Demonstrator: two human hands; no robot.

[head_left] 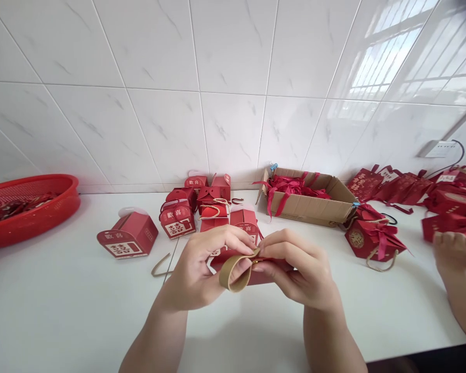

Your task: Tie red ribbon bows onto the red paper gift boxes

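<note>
Both hands meet over a red gift box (262, 278) on the white table. A tan strap (228, 272) loops at its top. My left hand (200, 267) is closed on the strap, its thumb inside the loop. My right hand (305, 264) pinches the top edge of the box where the strap ends meet, beside a small gold-coloured fastener (255, 262). My fingers cover much of the box. Just behind stand another red box (245, 217) and several more, some with cord handles.
A red gift box (134, 235) and a loose tan strip (160, 265) lie to the left, near a red plastic basket (68, 207). A cardboard box (314, 210) holds red ribbons. On the right are a ribboned box (373, 241), several red packages (454, 199) and another person's hand (456, 254).
</note>
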